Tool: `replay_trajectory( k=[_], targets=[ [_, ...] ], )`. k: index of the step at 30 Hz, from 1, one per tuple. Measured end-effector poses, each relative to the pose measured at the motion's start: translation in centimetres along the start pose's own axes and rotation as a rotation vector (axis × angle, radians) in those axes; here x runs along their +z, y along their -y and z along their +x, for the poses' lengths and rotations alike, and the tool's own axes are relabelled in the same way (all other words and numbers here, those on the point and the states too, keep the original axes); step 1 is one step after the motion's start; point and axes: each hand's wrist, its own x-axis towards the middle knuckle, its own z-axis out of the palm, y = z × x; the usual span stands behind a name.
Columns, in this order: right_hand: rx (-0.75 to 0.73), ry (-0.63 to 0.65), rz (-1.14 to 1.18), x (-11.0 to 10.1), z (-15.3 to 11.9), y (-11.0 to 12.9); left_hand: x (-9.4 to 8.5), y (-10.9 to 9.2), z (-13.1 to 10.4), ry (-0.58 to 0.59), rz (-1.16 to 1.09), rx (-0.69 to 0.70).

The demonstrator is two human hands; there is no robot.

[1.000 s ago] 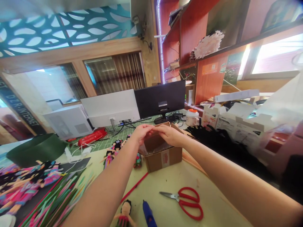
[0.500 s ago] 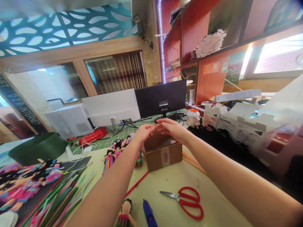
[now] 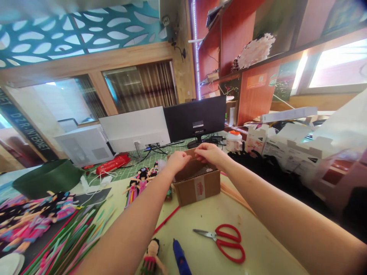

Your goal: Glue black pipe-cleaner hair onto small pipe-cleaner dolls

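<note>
Over the open cardboard box (image 3: 186,194) both of my hands are raised, close together with a small gap between the fingertips. The fingers of my left hand (image 3: 179,161) are pinched together above the box's left side. My right hand (image 3: 210,154) is also pinched, above its back right part. Whatever is between the fingers, if anything, is too small to make out. Nearer me on the table lie red-handled scissors (image 3: 226,240), a blue pen-shaped tool (image 3: 180,258) and a small doll (image 3: 151,256) with black hair.
Several small dolls (image 3: 142,177) lie left of the box, more dolls (image 3: 37,221) at far left. Coloured fuzzy stems (image 3: 71,236) are bundled at front left. Monitors (image 3: 197,118) stand behind; a white mug (image 3: 233,141) and white cartons (image 3: 286,151) are to the right.
My hands have drawn slightly apart at the fingertips, and the right fingers have curled into a tighter pinch. The box, scissors and doll stay in place.
</note>
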Motion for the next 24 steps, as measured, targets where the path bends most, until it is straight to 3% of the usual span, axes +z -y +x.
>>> replay_trajectory(
  k=[4, 8, 12, 16, 24],
  targets=[
    [-0.117, 0.118, -0.156, 0.6, -0.1, 0.6, -0.1, -0.5, -0.3, 0.145, -0.08, -0.026],
    [-0.205, 0.229, -0.315, 1.7, -0.2, 1.1, 0.3, -0.8, -0.6, 0.206, -0.271, -0.063],
    [-0.188, 0.199, -0.463, 2.5, 0.3, 0.9, 0.6, -0.6, -0.9, 0.224, -0.452, -0.116],
    [-0.177, 0.151, -0.518, 2.2, 0.4, 1.1, -0.2, -0.3, -1.2, 0.234, -0.654, -0.164],
    [-0.139, -0.063, -0.345, 2.0, 1.2, 1.5, -1.4, -1.0, -1.7, 0.226, -1.024, -0.21]
  ],
)
